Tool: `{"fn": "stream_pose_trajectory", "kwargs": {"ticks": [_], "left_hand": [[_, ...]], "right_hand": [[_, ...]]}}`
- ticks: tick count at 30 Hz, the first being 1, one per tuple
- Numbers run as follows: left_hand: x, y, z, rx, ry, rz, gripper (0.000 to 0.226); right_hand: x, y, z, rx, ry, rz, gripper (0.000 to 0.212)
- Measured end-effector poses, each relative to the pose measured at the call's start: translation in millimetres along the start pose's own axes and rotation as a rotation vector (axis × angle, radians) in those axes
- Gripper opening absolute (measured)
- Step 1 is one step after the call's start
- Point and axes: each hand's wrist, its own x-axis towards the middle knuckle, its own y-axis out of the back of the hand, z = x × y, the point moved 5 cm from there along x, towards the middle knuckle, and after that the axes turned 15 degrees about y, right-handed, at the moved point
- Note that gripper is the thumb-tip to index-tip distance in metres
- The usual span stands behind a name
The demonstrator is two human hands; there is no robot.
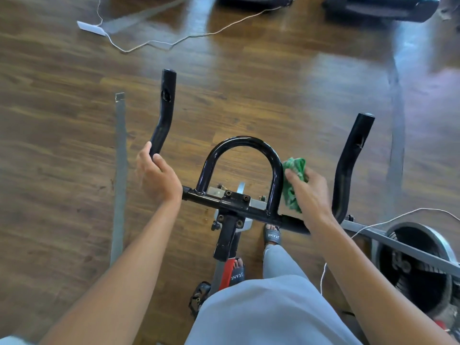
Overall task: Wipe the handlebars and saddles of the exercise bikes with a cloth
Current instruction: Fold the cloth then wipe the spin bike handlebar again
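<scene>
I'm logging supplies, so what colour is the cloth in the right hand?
Green, a crumpled green cloth held against the black metal handlebar; the head view shows it.

Both arms (119, 265) are bare from the lower frame edge up to the hands, with no sleeves, watch or rings showing. Light grey-blue trousers (261, 312) fill the bottom centre. Dark slide sandals (273, 235) are on the feet at lower centre, each strap printed "JEANE" in pale letters, toes uncovered.
</scene>
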Motion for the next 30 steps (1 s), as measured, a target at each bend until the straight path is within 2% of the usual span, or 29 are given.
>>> {"fn": "stream_pose_trajectory", "kwargs": {"ticks": [3, 4, 6, 8, 9, 11, 15, 17, 19, 20, 22, 24, 26, 30], "left_hand": [[0.5, -0.6, -1.1, 0.002, 0.006, -0.002, 0.039], [0.7, -1.0, -1.6, 0.006, 0.008, -0.001, 0.039], [0.6, -1.4, -1.9, 0.021, 0.014, -0.001, 0.039], [-0.4, -1.7, -1.4, 0.032, 0.015, -0.013, 0.039], [-1.0, -1.8, -1.4, 0.033, 0.015, -0.021, 0.039], [-1.1, -1.7, -1.8, 0.044, 0.015, -0.030, 0.039], [-2.1, -2.3, -1.9, 0.044, 0.017, -0.041, 0.039], [-2.3, -2.3, -1.8, 0.046, 0.017, -0.038, 0.039], [-0.6, -2.9, -2.0, 0.039, 0.019, -0.038, 0.039], [-0.2, -3.8, -3.1, 0.039, 0.023, -0.044, 0.039], [0.2, -5.5, -5.3, 0.041, 0.034, -0.054, 0.039], [1.4, -5.2, -6.0, 0.040, 0.043, -0.054, 0.039], [2.1, -5.2, -5.8, 0.043, 0.046, -0.052, 0.039], [1.1, -5.3, -5.8, 0.039, 0.058, -0.059, 0.039]], "right_hand": [[-13.2, 10.1, -37.7, -0.224, 0.394, 0.111, 0.034], [-19.5, 4.5, -47.2, -0.268, 0.538, 0.069, 0.044], [-34.1, -24.8, -49.8, -0.406, 0.766, -0.155, 0.053], [-52.8, -65.3, -34.6, -0.651, 0.872, -0.456, 0.054], [-60.5, -80.6, -23.9, -0.792, 0.917, -0.548, 0.055], [-67.6, -89.2, -10.9, -0.953, 1.013, -0.604, 0.055], [-64.5, -65.1, -5.4, -0.999, 1.157, -0.637, 0.052], [-62.2, -67.0, -7.6, -1.034, 1.132, -0.674, 0.053], [-56.6, -77.8, -15.5, -1.000, 1.019, -0.757, 0.053], [-49.9, -80.1, -21.2, -0.929, 0.880, -0.803, 0.052], [-30.2, -76.0, -34.8, -0.610, 0.537, -0.777, 0.043], [-12.2, -69.1, -48.9, -0.381, 0.354, -0.708, 0.037], [3.1, -65.9, -62.0, -0.460, 0.369, -0.738, 0.038], [12.6, -78.8, -68.0, -0.746, 0.427, -0.973, 0.027]]}}
